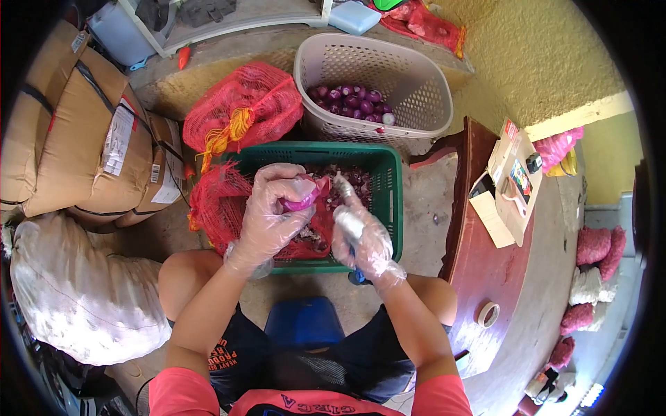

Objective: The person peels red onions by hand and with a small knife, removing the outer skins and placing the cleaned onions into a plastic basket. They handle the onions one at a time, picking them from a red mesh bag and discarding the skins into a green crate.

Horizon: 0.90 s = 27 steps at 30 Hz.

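In the head view my left hand (270, 211), in a clear plastic glove, is closed around a red onion (300, 203) with loose skin at its right end. My right hand (368, 243), gloved too, grips a knife (356, 277) whose blue handle shows below the fist; its blade is blurred and partly hidden by the fingers. Both hands are above a green crate (394, 208). Inside the crate lie dark onion skins (357, 182) and part of a red mesh sack (218, 204), which hangs over the left rim.
A pale perforated basket (423, 76) with peeled purple onions (354, 104) stands beyond the crate. Left are another red mesh sack (239, 104), strapped cardboard boxes (80, 139) and a white sack (83, 291). A wooden table (485, 277) with an open carton (510, 184) and tape roll (488, 315) is right.
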### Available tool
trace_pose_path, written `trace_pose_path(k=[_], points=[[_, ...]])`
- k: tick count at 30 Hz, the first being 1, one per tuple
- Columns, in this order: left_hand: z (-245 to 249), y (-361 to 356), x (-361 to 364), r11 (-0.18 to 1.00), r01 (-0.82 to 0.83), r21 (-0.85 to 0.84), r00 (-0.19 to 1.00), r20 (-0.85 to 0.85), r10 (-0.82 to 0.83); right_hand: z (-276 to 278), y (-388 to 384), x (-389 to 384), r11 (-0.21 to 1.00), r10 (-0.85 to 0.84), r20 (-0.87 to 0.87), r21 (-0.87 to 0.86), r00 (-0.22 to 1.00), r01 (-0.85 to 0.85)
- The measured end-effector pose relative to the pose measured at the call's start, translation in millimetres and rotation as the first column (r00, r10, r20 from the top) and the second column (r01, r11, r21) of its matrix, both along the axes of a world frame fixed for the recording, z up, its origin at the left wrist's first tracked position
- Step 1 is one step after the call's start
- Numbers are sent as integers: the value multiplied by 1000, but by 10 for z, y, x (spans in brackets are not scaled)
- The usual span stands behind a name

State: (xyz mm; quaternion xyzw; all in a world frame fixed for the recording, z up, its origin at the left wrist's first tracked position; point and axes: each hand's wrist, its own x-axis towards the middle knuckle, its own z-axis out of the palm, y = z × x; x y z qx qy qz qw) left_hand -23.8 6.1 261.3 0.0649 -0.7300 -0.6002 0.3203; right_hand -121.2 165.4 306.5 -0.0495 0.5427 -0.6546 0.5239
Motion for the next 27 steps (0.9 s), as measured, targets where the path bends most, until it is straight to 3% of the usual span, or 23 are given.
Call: trace_pose_path(k=[2, 5, 11, 14, 16, 17, 20, 23, 26, 27], points=[[-6, 9, 23, 990, -33, -139, 998, 44, 40, 2, 2, 93, 999, 39, -55, -14, 998, -40], [-4, 52, 9, 975, -78, -208, 997, 11, 83, 81, -23, 109, 998, 63, -38, -25, 997, -64], [-57, 48, -12, 966, -33, -256, 999, -47, 22, -33, -30, 33, 997, 55, 14, -51, 998, -55], [-106, 54, -21, 976, -34, -214, 998, -64, 21, -131, -61, 47, 996, -83, -114, -27, 990, 80], [-41, 98, -45, 1000, 3, -26, 994, -109, -6, -185, -79, 44, 987, -160, -178, -61, 971, 151], [-18, 115, -56, 997, 25, 69, 991, -134, -16, -183, -82, 30, 977, -212, -86, -50, 974, 208], [-108, 44, -66, 977, 120, 177, 974, -210, -81, -24, -94, -57, 971, -239, -42, -10, 970, 239], [-178, 53, 2, 910, 68, 408, 992, -123, -19, 26, -29, -131, 985, -160, -110, 45, 981, 166], [-126, 27, 1, 894, 68, 443, 997, -73, -40, -24, -24, -106, 989, -137, -233, 25, 963, 147], [-92, 39, 5, 839, 87, 538, 996, -61, -64, -46, -22, -95, 989, -132, -277, 29, 952, 145]])
